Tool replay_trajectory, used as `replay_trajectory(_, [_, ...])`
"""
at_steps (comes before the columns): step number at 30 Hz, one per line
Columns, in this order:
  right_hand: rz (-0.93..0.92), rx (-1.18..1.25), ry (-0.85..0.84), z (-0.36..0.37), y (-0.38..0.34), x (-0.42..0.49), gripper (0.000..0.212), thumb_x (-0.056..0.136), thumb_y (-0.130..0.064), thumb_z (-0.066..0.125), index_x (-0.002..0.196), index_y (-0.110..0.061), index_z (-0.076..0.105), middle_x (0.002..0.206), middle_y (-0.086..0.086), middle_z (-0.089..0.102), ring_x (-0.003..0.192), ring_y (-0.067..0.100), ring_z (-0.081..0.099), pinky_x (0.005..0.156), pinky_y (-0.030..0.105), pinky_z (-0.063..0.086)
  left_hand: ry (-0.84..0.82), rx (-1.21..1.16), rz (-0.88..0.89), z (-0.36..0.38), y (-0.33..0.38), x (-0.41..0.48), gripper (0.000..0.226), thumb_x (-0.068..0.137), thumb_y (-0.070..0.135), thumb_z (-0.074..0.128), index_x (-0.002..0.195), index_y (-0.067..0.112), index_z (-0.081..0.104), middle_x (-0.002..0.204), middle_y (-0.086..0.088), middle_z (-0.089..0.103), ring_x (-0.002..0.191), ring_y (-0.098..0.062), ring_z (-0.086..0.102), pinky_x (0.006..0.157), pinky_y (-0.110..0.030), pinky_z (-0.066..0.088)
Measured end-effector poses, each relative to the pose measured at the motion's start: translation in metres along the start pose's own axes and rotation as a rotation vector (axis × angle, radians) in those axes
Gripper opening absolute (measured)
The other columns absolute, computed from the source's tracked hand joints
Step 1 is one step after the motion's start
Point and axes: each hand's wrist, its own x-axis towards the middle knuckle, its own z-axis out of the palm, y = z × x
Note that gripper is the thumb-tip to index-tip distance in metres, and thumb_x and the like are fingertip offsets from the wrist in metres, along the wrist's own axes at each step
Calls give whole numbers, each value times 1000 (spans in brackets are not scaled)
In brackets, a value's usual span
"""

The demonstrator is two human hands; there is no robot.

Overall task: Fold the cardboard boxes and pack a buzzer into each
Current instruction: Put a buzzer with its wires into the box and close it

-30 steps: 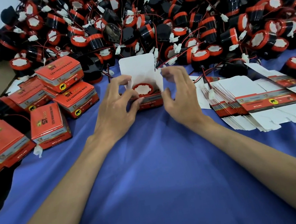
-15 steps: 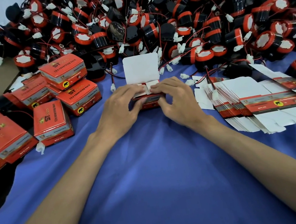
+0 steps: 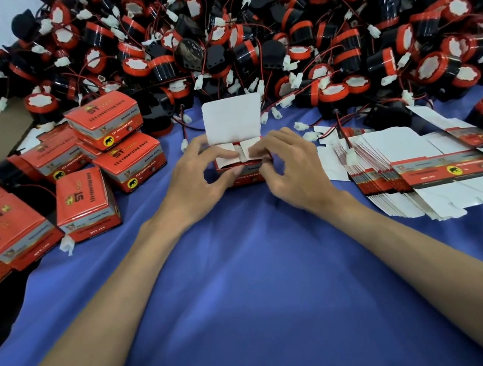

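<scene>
The left hand (image 3: 198, 176) and right hand (image 3: 295, 171) meet over a small cardboard box (image 3: 244, 177), each pinching it. Curled fingertips press the two white side flaps (image 3: 228, 157) down over its opening, and the thumbs rest against the near red wall. The box sits between the hands on the blue-covered bench (image 3: 250, 291), its white lid (image 3: 232, 118) standing upright behind the fingers. Closed boxes (image 3: 86, 202) lie to the left, a stack of flat cartons (image 3: 421, 181) to the right, and a heap of buzzers (image 3: 243, 35) beyond.
</scene>
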Motion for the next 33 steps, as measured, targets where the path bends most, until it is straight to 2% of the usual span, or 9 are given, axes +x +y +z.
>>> replay_trajectory(3, [215, 259, 10, -5, 0, 1, 39, 86, -11, 49, 124, -5, 45, 79, -6, 70, 80, 9, 65, 74, 35, 50, 16, -7, 7, 0, 1, -2, 25, 83, 30, 75, 102, 16, 68, 118, 6, 52, 113, -22, 55, 92, -38, 47])
replay_trajectory(7, [343, 464, 29, -5, -2, 3, 57, 96, -26, 43, 148, -16, 25, 78, -3, 72, 87, 15, 69, 94, 36, 47, 10, -47, 21, -2, 1, -2, 33, 78, 38, 70, 94, 10, 66, 113, 9, 53, 109, -24, 57, 89, -49, 49])
replay_trajectory(10, [388, 618, -31, -6, -9, 12, 39, 99, -31, 39, 137, -21, 41, 75, 2, 71, 77, 19, 68, 85, 38, 52, 3, -67, 36, -2, 0, -2, 29, 77, 39, 70, 91, 15, 61, 105, 21, 52, 104, -19, 58, 88, -43, 50])
replay_trajectory(12, [437, 736, -35, -9, -12, 19, 26, 99, -33, 38, 112, -15, 51, 76, 6, 71, 68, 21, 66, 74, 36, 53, 4, -71, 17, -3, 1, -3, 28, 75, 43, 71, 85, 26, 51, 94, 23, 55, 93, -5, 58, 80, -27, 48])
replay_trajectory(15, [521, 811, -23, -9, -13, 23, 31, 103, -28, 40, 91, -2, 52, 79, 8, 74, 64, 17, 65, 66, 24, 51, 36, -61, 15, -3, 4, -6, 35, 71, 45, 73, 77, 24, 46, 75, 21, 54, 74, 9, 53, 64, -8, 35])
replay_trajectory(17, [573, 821, -36, -7, -14, 21, 40, 103, -28, 41, 91, 7, 55, 77, 8, 74, 62, 14, 64, 65, 20, 51, 32, -59, 11, -2, 5, -7, 36, 70, 45, 74, 74, 22, 46, 71, 19, 53, 71, 9, 52, 62, -8, 35])
replay_trajectory(23, [569, 880, -107, -5, -10, 18, 29, 97, -31, 50, 84, -13, 69, 83, 7, 75, 69, 17, 67, 71, 23, 52, 60, -186, -68, 1, 14, -7, 36, 69, 54, 69, 74, 26, 46, 73, 16, 56, 71, 2, 54, 71, -10, 42])
replay_trajectory(28, [517, 853, -148, -4, -8, 16, 28, 96, -29, 50, 97, -8, 68, 88, 5, 76, 79, 22, 71, 75, 25, 54, 182, -483, -218, 3, 21, -4, 43, 84, 45, 66, 74, 4, 63, 70, 3, 60, 65, -5, 51, 63, -15, 38])
replay_trajectory(33, [501, 780, -145, -5, -9, 14, 18, 96, -20, 53, 97, -9, 66, 86, 7, 73, 73, 18, 70, 78, 33, 55, 221, -565, -274, 3, 22, -3, 26, 89, 37, 64, 70, 18, 68, 67, 12, 67, 73, -7, 60, 71, -19, 46])
